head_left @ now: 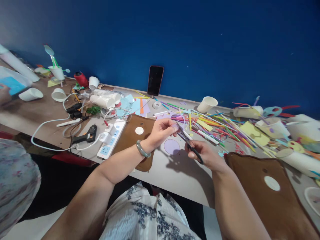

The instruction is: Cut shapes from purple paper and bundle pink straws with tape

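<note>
My right hand (203,153) is closed round the black handles of a pair of scissors (196,155). The blades point up and left, toward the fingertips of my left hand (163,131). Thumb and fingers of that hand are pinched together right at the blades; what they hold is too small to make out. A round purple paper disc (172,147) lies flat on the table below, between both hands. Just beyond the left fingers are purple paper and a heap of coloured sticks (215,125).
Left of me are a white power strip (111,140), a black glue gun (87,135) and looping cables. A phone (155,80) leans on the blue wall. Brown pads (270,206) lie on either side. Paper cups (207,104) stand about. Another person's hand (4,95) shows far left.
</note>
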A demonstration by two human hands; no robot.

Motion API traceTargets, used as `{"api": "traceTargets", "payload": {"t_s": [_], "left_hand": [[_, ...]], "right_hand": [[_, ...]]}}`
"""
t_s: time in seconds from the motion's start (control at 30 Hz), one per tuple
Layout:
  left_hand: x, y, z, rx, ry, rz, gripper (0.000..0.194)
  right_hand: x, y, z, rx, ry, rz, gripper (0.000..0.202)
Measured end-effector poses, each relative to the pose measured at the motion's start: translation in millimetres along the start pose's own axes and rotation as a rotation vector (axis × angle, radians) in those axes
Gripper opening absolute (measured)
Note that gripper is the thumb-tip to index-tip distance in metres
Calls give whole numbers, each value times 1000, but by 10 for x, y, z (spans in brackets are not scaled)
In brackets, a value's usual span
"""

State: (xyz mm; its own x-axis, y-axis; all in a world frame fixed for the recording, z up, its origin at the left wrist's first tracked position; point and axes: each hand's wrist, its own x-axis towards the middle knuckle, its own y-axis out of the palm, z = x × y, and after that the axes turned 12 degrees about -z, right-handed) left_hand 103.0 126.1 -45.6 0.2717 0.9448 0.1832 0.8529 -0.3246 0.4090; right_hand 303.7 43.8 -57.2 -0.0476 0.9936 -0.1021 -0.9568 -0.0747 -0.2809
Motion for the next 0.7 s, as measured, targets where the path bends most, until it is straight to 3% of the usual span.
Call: {"api": "traceTargets", "payload": {"t_s": [0.7], "left_hand": [[-32,16,0,20,-54,49,38]], "right_hand": [[-7,-14,7,-25,-35,5,61]]}}
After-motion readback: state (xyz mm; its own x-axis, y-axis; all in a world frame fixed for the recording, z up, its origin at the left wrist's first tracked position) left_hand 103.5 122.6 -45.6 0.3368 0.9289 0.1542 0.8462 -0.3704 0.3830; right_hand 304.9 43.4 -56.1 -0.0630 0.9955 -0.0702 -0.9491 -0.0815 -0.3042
